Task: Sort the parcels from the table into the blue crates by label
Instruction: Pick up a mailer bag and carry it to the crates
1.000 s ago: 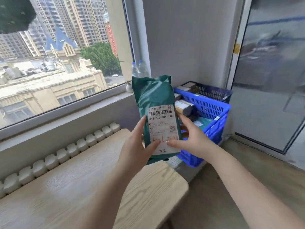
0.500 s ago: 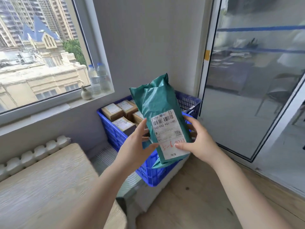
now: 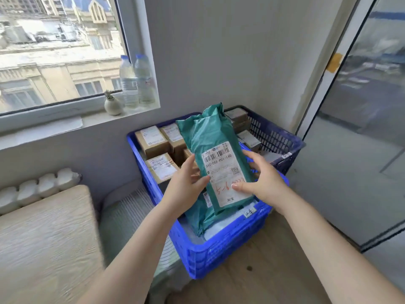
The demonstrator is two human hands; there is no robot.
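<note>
A green plastic parcel (image 3: 210,132) with a white barcode label and red handwriting is held upright over the near blue crate (image 3: 219,253). My left hand (image 3: 186,187) grips its left edge with the thumb on the label. My right hand (image 3: 263,181) holds the right edge, thumb pressed on the label's lower part. In the crate lie several brown cardboard boxes (image 3: 153,141) at the far end and another green parcel (image 3: 197,218) under the held one. A second, darker blue crate (image 3: 274,137) stands behind, with boxes inside.
The wooden table (image 3: 43,242) sits at the lower left beside a white radiator (image 3: 37,183). Two water bottles (image 3: 138,82) and a small pot (image 3: 112,105) stand on the windowsill. A glass door (image 3: 361,128) fills the right side. Wooden floor lies right of the crates.
My view has swung right and down from the table to the crates. Both hands have carried the green parcel along and lowered it over the near blue crate.
</note>
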